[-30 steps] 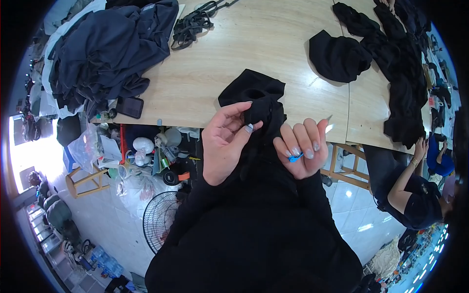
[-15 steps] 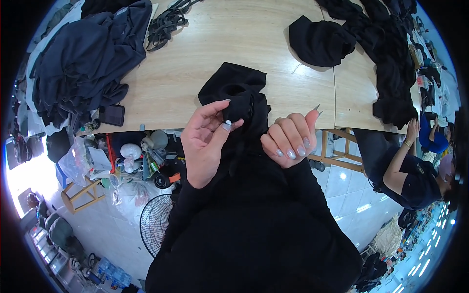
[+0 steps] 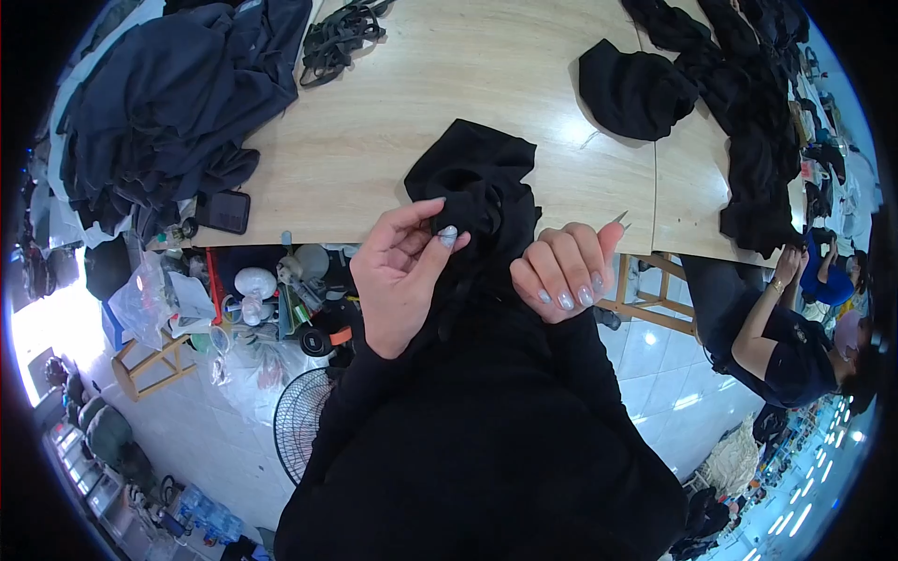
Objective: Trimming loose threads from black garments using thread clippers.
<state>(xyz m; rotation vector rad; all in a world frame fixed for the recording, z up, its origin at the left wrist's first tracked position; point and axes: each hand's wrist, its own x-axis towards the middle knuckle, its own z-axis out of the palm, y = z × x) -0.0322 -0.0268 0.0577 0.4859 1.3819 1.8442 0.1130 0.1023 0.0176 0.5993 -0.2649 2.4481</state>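
A black cloth piece [image 3: 472,154] lies bunched at the near edge of the table, part of it hanging toward my lap. My left hand [image 3: 402,276] is closed, pinching a fold of this cloth between thumb and fingers. To the right of the cloth, my right hand [image 3: 566,271] is curled around small thread snips [image 3: 624,221]. Only their two pointed metal tips stick out above the thumb; the rest is hidden in the palm. The tips point up, away from the cloth, and do not touch it.
A heap of dark garments [image 3: 178,112] covers the table's left side, with a phone [image 3: 224,211] near it. Black straps [image 3: 341,42] lie at the back. Another black cloth piece [image 3: 636,89] and a long black heap [image 3: 758,140] lie right. A co-worker [image 3: 786,337] sits at right; a fan [image 3: 301,425] stands below.
The whole view has shifted a little, so the table things appear farther right. Both hands keep their grips. The folds of cloth near my left fingertips have changed slightly.
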